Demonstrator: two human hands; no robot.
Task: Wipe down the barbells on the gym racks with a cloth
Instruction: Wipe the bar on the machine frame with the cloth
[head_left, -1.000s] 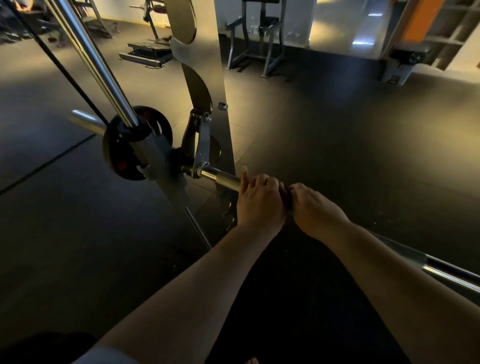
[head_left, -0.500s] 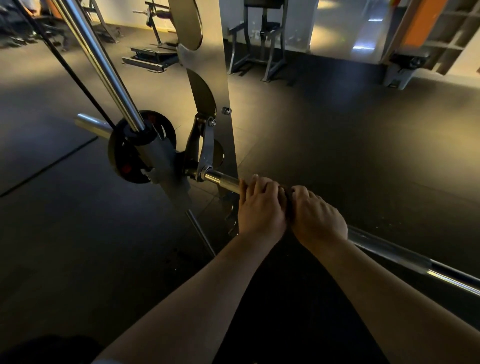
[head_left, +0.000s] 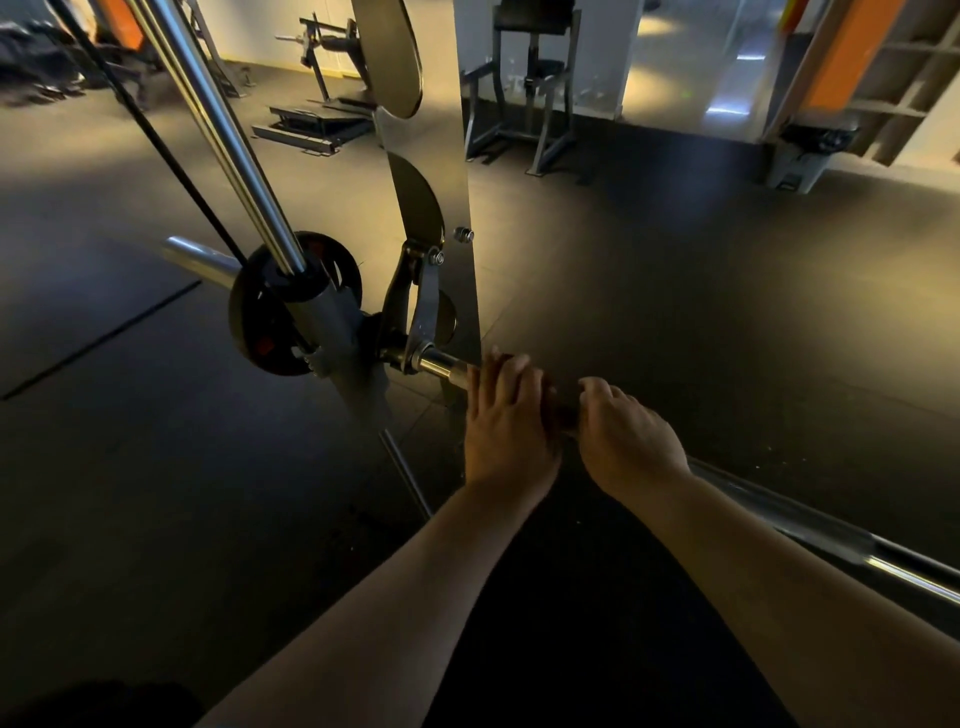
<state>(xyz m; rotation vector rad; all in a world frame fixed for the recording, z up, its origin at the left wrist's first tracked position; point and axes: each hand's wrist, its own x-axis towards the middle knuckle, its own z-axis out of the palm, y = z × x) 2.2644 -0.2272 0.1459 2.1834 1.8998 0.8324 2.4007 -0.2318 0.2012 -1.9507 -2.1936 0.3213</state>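
Hands (head_left: 511, 415) (head_left: 626, 436), two, on one barbell (head_left: 789, 512)

A tall grey steel-framed station (head_left: 530, 93) stands at the far side of the room on a dark rubber floor (head_left: 675, 322). The floor catches warm yellowish light in front of the station and to either side, while the near ground lies in shadow. To the station's left, a low black bench machine (head_left: 322, 114) sits by a pale wall (head_left: 260, 31). To its right a glossy panel (head_left: 691, 67) reflects lamps, and further right rises a structure with an orange face (head_left: 847, 62).
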